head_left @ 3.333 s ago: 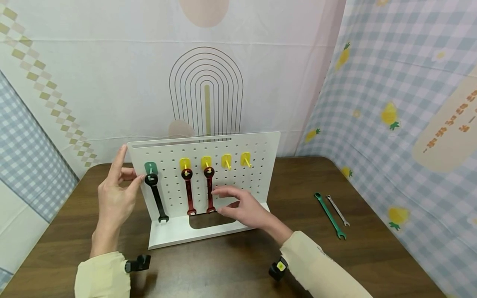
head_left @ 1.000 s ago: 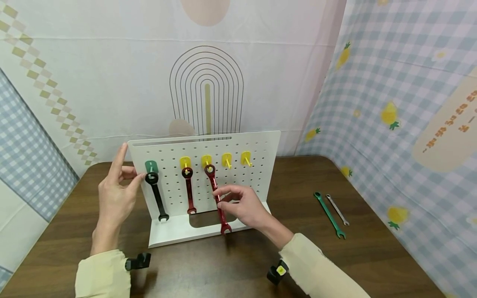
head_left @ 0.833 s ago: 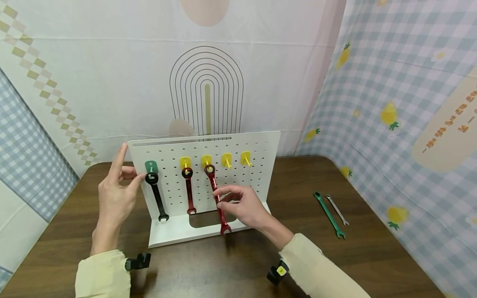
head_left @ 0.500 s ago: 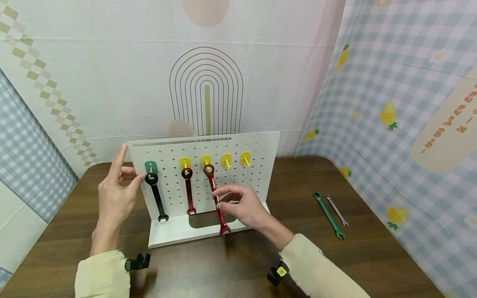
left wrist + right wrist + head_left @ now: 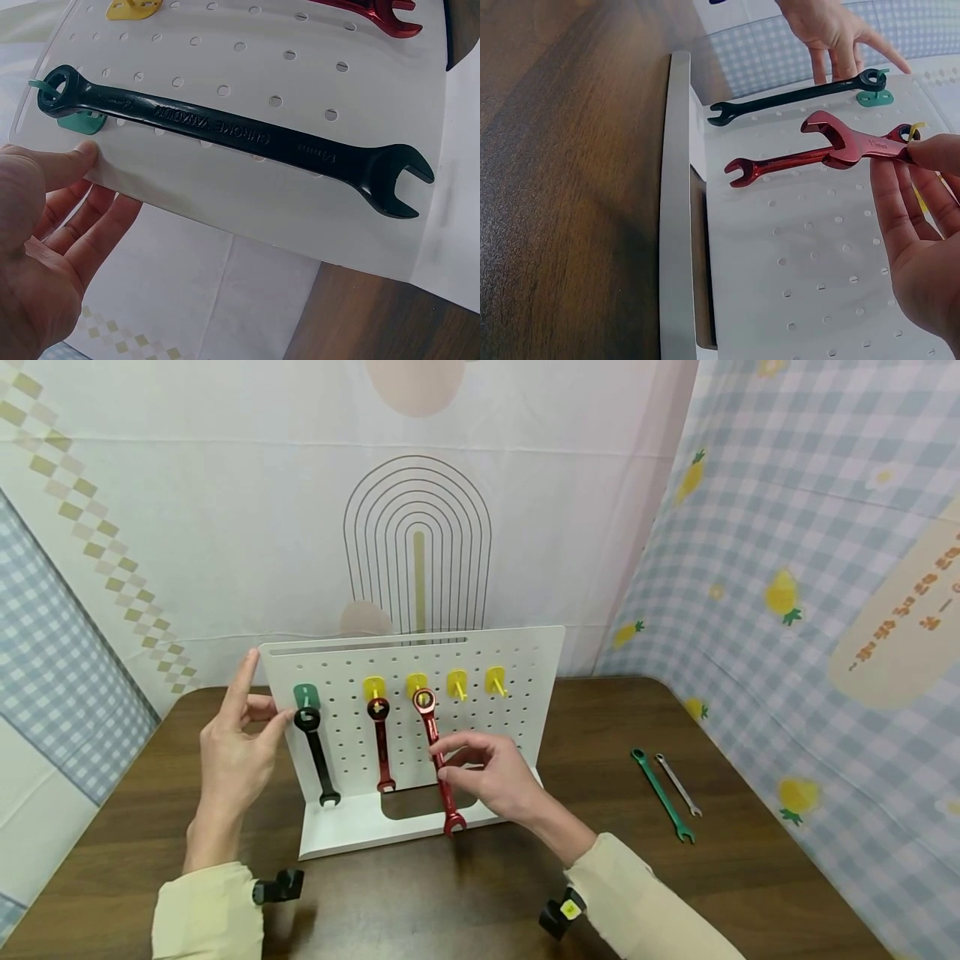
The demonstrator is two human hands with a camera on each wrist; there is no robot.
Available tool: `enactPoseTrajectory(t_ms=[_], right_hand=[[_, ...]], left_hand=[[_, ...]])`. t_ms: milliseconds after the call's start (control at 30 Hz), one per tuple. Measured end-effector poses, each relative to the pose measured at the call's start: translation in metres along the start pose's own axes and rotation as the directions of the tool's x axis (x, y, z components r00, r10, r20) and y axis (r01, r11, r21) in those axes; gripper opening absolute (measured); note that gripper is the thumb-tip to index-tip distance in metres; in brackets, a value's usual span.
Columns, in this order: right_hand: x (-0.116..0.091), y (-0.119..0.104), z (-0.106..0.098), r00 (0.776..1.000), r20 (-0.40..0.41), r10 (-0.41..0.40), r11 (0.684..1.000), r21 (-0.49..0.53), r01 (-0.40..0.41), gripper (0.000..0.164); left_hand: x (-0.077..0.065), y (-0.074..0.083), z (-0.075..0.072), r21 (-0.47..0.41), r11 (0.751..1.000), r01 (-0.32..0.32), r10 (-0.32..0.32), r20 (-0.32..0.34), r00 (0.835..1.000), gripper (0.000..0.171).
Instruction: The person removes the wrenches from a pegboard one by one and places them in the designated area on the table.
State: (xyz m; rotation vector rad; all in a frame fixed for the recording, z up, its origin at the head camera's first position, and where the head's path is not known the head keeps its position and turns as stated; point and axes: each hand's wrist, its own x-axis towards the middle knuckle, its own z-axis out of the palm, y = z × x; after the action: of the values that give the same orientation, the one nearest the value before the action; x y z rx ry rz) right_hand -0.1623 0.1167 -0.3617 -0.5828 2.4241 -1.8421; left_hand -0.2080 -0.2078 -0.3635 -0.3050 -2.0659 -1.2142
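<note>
My right hand (image 5: 498,777) pinches a red combination wrench (image 5: 446,795) by its handle, between thumb and fingers. Its ring end overlaps a yellow hook (image 5: 417,683) and its open jaw end is tilted out from the white pegboard (image 5: 517,718). In the right wrist view that jaw (image 5: 838,142) points away from the palm. My left hand (image 5: 236,760) grips the pegboard's left edge, thumb on the front face and fingers behind. Beside that thumb a black wrench (image 5: 225,129) hangs on a green hook (image 5: 84,121). A second red wrench (image 5: 382,747) hangs from another yellow hook (image 5: 373,687).
Two bare yellow hooks (image 5: 457,684) stand farther right on the pegboard. A green wrench (image 5: 663,796) and a smaller silver wrench (image 5: 678,785) lie on the brown wooden table (image 5: 592,752) at right. Cloth curtains (image 5: 570,527) rise behind and beside the table.
Earlier the red wrench hung flat and my right hand's fingers were beside it. Now they pinch it, and its lower end has swung outward and right. My left hand keeps its place.
</note>
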Motion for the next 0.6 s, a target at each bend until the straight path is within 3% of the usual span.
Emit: enactPoseTrajectory(t_ms=[300,600], right_hand=[[-0.009,0.002,-0.009,0.998,-0.059,-0.005,1.000,0.001,0.005,0.026],[-0.016,0.008,-0.017,0.998,-0.054,-0.035,0.999,-0.017,0.034,0.026]], left_hand=[[0.001,0.001,0.000,0.004,1.000,-0.004,0.004,-0.003,1.000,0.093],[0.000,0.001,0.000,-0.013,1.000,0.006,-0.006,-0.006,1.000,0.092]])
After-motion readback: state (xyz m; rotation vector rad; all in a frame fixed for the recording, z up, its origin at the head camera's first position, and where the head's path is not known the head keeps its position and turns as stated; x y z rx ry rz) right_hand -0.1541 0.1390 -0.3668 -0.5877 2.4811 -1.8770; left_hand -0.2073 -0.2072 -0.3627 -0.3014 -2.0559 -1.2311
